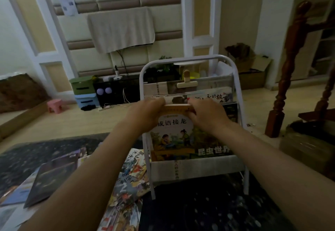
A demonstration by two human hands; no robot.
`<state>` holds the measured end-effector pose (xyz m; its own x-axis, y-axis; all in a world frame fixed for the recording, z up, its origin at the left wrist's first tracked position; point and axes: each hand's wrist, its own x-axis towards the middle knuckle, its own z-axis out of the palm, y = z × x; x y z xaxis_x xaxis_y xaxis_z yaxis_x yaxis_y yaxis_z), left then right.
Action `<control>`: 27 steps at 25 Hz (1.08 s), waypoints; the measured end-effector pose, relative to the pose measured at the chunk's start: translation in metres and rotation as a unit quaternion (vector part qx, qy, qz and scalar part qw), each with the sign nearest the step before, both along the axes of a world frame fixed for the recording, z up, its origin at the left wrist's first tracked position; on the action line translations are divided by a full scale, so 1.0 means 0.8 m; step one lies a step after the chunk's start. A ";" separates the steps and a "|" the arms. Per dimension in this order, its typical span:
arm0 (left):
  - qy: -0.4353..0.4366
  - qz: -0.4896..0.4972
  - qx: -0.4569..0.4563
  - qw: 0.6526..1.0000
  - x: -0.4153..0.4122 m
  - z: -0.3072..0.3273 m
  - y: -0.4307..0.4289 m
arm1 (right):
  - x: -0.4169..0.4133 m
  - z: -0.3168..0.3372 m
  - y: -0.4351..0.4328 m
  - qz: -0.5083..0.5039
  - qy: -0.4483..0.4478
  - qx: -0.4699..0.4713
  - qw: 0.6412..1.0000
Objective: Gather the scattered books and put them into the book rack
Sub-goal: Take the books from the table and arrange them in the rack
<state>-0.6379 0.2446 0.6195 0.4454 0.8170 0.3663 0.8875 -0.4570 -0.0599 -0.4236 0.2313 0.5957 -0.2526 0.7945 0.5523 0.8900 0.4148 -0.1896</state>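
L hand (145, 114) + R hand (206, 114): both clamped on top edge of yellow book (172, 134), fingers curled over it, L at top-left corner, R at top-right.

Book: glossy paperback, upright, cover facing the person; title reads 成语接龙, cartoon of two children below. Lower edge sits down inside front pocket (199, 166) of book rack (235, 78), below the hands.

Pocket: pale fabric sling w/ printed strip at centre. Rack frame: white metal tube, rounded top corners.

Just R of held book, same pocket: green book (213, 151) marked 昆虫世界.

Beyond the hands, upper pocket: book (215, 96) w/ red chars, "的故事" legible; pale wooden clip (186, 83) above it.

Below-L of L hand: scattered books on dark speckled rug (208, 209); glossy picture book (130, 181), flat, chars too skewed to read; dark-cover book (52, 178) farther L.
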 end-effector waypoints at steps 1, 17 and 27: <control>0.011 0.007 0.003 1.000 -0.002 -0.013 0.003 | -0.001 -0.011 0.005 -0.012 -0.025 0.015 0.999; 0.011 0.000 0.096 0.995 -0.012 -0.110 0.028 | -0.018 -0.094 0.052 -0.035 -0.253 0.219 0.942; 0.040 0.049 0.089 0.994 0.000 -0.127 0.017 | -0.032 -0.098 0.044 -0.096 -0.255 0.159 0.949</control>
